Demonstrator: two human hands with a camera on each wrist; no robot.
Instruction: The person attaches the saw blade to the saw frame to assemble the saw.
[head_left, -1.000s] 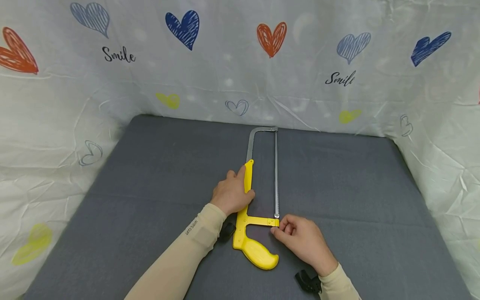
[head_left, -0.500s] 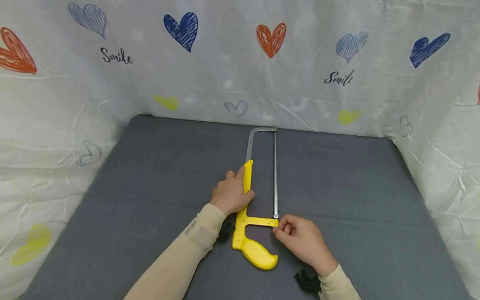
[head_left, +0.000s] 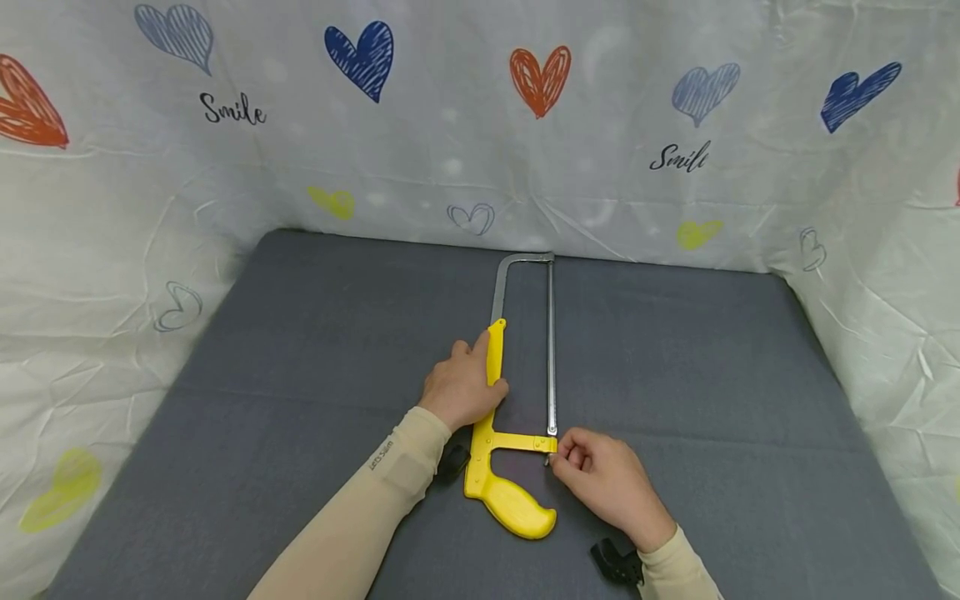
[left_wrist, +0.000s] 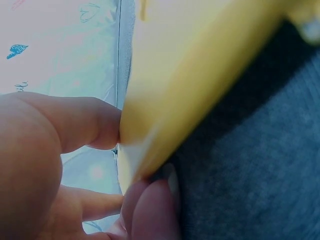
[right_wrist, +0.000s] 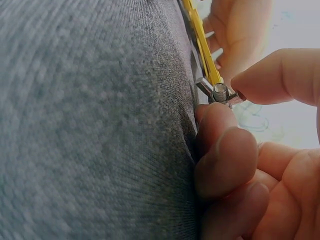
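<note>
The hacksaw (head_left: 517, 392) lies flat on the grey mat (head_left: 300, 350), blade pointing away from you. Its wing nut (right_wrist: 220, 93) sits at the near blade end, pinched between your right hand's (head_left: 603, 483) thumb and forefinger; turn it in short, even twists. Your left hand (head_left: 461, 387) curls round the yellow frame bar, so press down there to stop the saw swivelling.

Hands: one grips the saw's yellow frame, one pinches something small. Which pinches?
The right hand pinches the wing nut at the blade's near end; the left hand grips the saw.
</note>
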